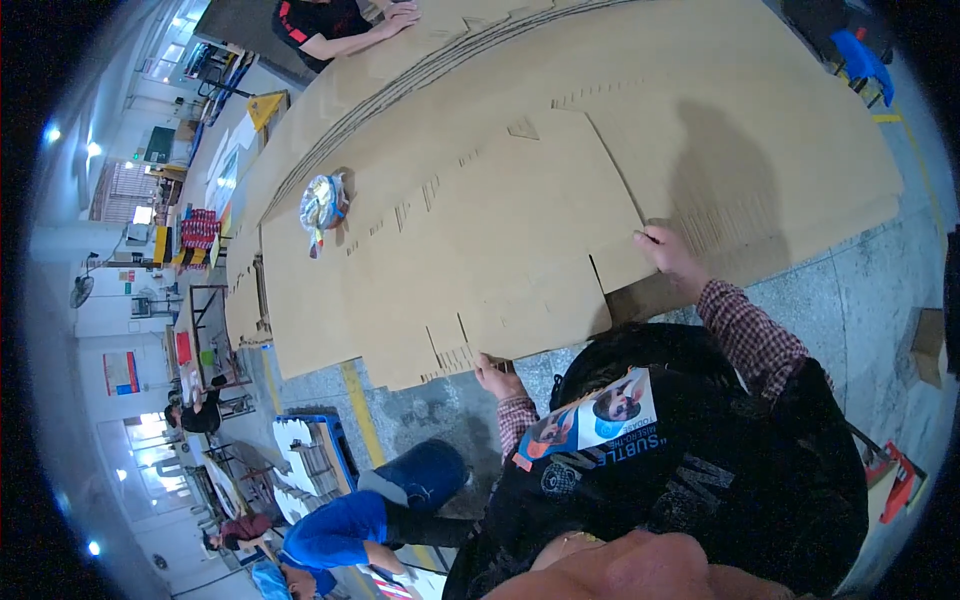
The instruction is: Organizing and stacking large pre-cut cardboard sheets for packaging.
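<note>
A large brown cardboard sheet (pixel 520 220) with cut slots and notches spreads out before me. My left hand (pixel 498 378) is closed on its near edge, beside a row of short cuts. Farther right, my right hand (pixel 672 258) pinches the edge of a cut panel, at the end of a long slit. Both forearms wear checked sleeves. On the sheet's left part sits a small round bundle (pixel 323 203) in shiny clear and coloured wrapping; its contents cannot be made out. More cardboard (pixel 800 130) lies around and under this sheet, with dark edges of a stack along its far side.
Across the cardboard, a co-worker's hand (pixel 398 18) rests on it. A person in a blue shirt (pixel 340 530) bends at lower left, near a blue drum (pixel 425 475) and a cart (pixel 342 450) of stacked pieces. A red object (pixel 903 482) stands at right, a blue one (pixel 862 65) beyond.
</note>
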Demonstrator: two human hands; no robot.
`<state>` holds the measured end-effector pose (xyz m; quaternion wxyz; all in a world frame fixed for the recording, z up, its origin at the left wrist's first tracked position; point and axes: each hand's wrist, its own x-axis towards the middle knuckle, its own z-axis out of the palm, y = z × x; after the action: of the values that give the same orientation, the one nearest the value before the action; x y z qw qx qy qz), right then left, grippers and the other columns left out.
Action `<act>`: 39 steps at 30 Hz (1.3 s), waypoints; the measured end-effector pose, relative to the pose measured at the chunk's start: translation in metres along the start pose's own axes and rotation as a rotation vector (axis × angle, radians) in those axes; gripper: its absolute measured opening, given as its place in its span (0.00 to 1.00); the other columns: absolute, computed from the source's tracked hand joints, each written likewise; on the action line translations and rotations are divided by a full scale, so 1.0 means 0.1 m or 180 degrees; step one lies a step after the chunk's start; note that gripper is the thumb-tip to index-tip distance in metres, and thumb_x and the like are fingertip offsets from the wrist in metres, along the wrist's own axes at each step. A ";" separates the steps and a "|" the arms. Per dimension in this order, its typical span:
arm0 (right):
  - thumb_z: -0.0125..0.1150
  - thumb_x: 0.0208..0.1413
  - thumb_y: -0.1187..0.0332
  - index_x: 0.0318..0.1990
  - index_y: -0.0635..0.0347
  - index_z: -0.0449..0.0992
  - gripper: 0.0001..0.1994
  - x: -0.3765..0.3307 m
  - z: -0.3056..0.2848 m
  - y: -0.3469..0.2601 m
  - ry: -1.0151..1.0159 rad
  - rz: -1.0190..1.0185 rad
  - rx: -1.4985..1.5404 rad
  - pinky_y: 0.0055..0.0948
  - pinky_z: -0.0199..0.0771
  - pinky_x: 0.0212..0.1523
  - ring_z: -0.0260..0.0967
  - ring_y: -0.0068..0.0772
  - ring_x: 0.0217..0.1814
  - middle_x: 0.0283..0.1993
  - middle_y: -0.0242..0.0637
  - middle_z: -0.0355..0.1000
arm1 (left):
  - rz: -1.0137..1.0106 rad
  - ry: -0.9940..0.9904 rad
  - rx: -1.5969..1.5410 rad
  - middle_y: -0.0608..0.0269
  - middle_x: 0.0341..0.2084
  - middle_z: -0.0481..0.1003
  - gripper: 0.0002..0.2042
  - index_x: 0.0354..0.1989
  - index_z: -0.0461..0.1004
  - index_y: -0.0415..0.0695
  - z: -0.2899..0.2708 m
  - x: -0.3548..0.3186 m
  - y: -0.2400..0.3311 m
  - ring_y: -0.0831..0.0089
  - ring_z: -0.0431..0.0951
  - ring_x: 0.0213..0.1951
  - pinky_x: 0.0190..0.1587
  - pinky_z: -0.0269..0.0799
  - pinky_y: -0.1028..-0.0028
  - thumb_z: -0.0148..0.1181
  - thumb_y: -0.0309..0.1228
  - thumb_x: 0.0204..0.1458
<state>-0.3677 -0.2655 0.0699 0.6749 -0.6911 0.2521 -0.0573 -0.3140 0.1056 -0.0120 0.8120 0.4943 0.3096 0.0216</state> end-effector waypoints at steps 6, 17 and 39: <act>0.52 0.44 0.60 0.15 0.67 0.65 0.17 0.14 -0.09 0.09 -0.0093 -0.0536 -0.1512 0.31 0.55 0.18 0.56 0.28 0.15 0.11 0.39 0.58 | -0.0150 0.0269 0.0236 0.61 0.34 0.64 0.15 0.43 0.58 0.47 0.09 -0.04 0.10 0.69 0.65 0.34 0.32 0.65 0.67 0.49 0.30 0.45; 0.53 0.43 0.61 0.22 0.66 0.71 0.14 0.21 -0.12 0.18 -0.0177 0.0039 -0.1234 0.29 0.58 0.19 0.60 0.24 0.16 0.15 0.38 0.65 | -0.0494 0.0103 -0.0002 0.60 0.27 0.64 0.10 0.38 0.59 0.42 -0.15 0.27 -0.03 0.69 0.66 0.27 0.27 0.67 0.69 0.46 0.23 0.45; 0.52 0.40 0.61 0.19 0.62 0.71 0.12 -0.47 -0.29 0.07 -0.0504 -0.0624 -0.1935 0.36 0.64 0.27 0.66 0.41 0.23 0.19 0.42 0.67 | -0.1000 -0.1179 0.0369 0.57 0.29 0.66 0.08 0.35 0.62 0.41 -0.62 0.49 0.17 0.67 0.66 0.30 0.31 0.66 0.68 0.44 0.26 0.46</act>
<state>-0.4231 -0.2716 0.0782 0.4465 -0.8842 0.1367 0.0098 -0.3018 0.1799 -0.0414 0.8186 0.4814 0.2292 -0.2136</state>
